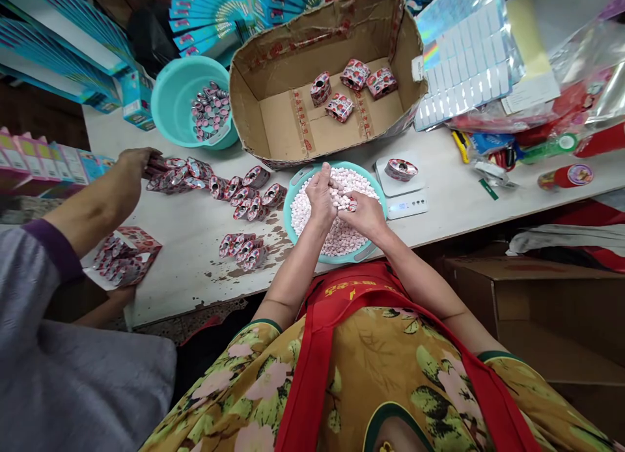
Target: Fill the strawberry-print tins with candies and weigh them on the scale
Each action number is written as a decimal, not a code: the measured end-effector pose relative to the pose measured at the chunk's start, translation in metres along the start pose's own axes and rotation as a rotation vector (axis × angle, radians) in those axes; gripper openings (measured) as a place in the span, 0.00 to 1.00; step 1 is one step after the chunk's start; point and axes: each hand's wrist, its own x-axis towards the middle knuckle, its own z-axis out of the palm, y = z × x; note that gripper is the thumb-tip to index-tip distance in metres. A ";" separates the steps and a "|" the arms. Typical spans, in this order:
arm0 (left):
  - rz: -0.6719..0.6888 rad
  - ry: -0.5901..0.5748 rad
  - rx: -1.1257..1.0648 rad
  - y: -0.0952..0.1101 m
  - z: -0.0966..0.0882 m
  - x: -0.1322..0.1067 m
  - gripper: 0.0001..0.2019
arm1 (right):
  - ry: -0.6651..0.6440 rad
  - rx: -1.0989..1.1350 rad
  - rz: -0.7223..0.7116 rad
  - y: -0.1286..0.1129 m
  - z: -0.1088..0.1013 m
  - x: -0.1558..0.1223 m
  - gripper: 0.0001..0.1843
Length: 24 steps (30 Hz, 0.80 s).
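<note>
Both my hands are over a teal basin [289,234] filled with small pale pink candies [336,240]. My left hand [319,197] is cupped and closed around some of the candies, its thumb upward. Close against it, my right hand [367,214] has its fingers closed on a small red-printed container [350,206], mostly hidden by the fingers. Candies show between the two hands. Just right of the basin, one red-printed container [401,170] lies on a small white digital scale [403,204].
A cardboard box [273,123] behind the basin holds several containers. A teal tub [163,107] contains small round caps. More containers [243,251] stand left on the white table [170,269]. A co-worker's hand [139,162] reaches toward them. A yellow cutter [460,146] lies right.
</note>
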 end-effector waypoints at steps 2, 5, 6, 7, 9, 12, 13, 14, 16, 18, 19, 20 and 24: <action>-0.001 0.005 0.003 -0.001 0.001 0.000 0.29 | 0.004 0.010 -0.002 0.000 -0.001 -0.001 0.20; -0.020 -0.013 -0.014 -0.002 0.004 0.002 0.29 | -0.008 0.003 -0.016 0.002 0.000 -0.002 0.19; -0.027 -0.022 -0.023 -0.002 0.005 0.002 0.29 | -0.014 0.004 -0.018 0.003 0.000 -0.002 0.19; -0.033 -0.031 -0.031 -0.002 0.006 0.002 0.29 | -0.015 0.011 -0.018 0.003 0.000 -0.002 0.19; -0.045 -0.063 -0.033 -0.002 0.009 0.002 0.29 | -0.014 0.035 -0.010 0.005 0.000 -0.001 0.20; -0.064 -0.105 -0.002 0.000 0.013 0.000 0.29 | 0.000 0.067 0.010 0.007 -0.003 0.001 0.20; -0.068 -0.115 0.005 0.000 0.014 -0.001 0.29 | 0.006 0.075 0.011 0.008 -0.004 0.002 0.19; -0.067 -0.125 0.006 0.001 0.016 -0.001 0.30 | 0.011 0.084 0.010 0.009 -0.005 0.003 0.19; -0.061 -0.131 0.000 0.002 0.018 -0.001 0.30 | 0.017 0.113 0.003 0.010 -0.006 0.004 0.20; -0.058 -0.132 0.005 0.003 0.021 0.000 0.30 | 0.025 0.163 0.002 0.012 -0.008 0.005 0.20; -0.060 -0.133 0.013 0.003 0.022 0.000 0.30 | 0.032 0.190 0.002 0.013 -0.008 0.005 0.20; -0.066 -0.138 0.021 0.004 0.024 0.000 0.30 | 0.038 0.214 0.000 0.014 -0.009 0.005 0.20; -0.103 -0.196 0.024 0.008 0.030 -0.002 0.29 | 0.052 0.269 -0.009 0.016 -0.010 0.007 0.17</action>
